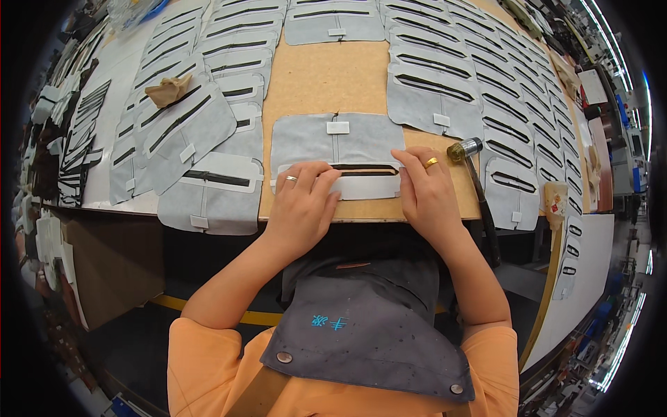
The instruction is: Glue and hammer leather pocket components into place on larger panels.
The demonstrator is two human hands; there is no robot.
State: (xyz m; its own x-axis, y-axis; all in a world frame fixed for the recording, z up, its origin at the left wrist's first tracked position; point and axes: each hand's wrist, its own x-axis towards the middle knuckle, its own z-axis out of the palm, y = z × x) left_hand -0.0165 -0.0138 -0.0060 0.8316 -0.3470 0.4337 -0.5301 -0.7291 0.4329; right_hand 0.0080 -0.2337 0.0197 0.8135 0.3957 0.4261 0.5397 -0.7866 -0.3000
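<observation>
A grey leather-like panel (pixel 303 137) with a white tab and a dark slot lies flat at the table's front edge, directly before me. A paler strip (pixel 368 186) runs along its near side, below the slot. My left hand (pixel 300 205) bears on the panel's near left part, fingers bent, thumb and index close together by the slot's left end. At the slot's right end, my right hand (pixel 432 191) has thumb and fingers curled at the panel's edge. The fingertips partly cover the edges they touch.
Overlapping rows of similar panels lie left (pixel 236 62), right (pixel 434 83) and at the back (pixel 333 28). A hammer (pixel 474 174) rests right of my right hand, its handle past the table edge. A crumpled brown piece (pixel 168 91) sits on the left panels; a patterned cup-like container (pixel 555 201) stands right.
</observation>
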